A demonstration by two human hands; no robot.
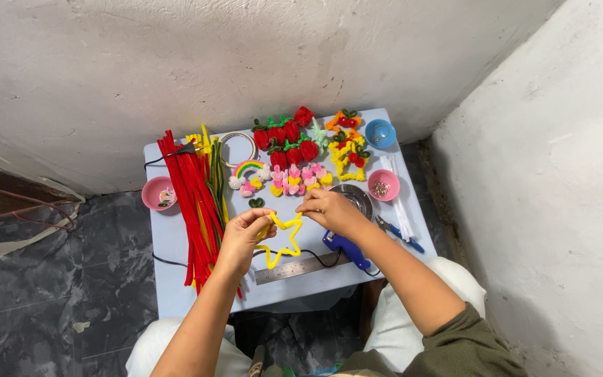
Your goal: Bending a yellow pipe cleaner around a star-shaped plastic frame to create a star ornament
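A yellow pipe-cleaner star (282, 241) hangs just above the small pale blue table (176, 279). My left hand (243, 237) pinches its left upper point. My right hand (331, 209) pinches the upper right point. Both hands grip the star between thumb and fingers. A steel ruler (293, 269) lies on the table right under the star.
A bundle of red, yellow and green pipe cleaners (191, 202) lies left. Red fuzzy strawberries (286, 138), pink flowers (296, 179), a rainbow piece (248, 169) and yellow star shapes (347, 150) sit behind. Pink bowls (157, 193), a blue glue gun (345, 247) and pliers (399, 232) are around.
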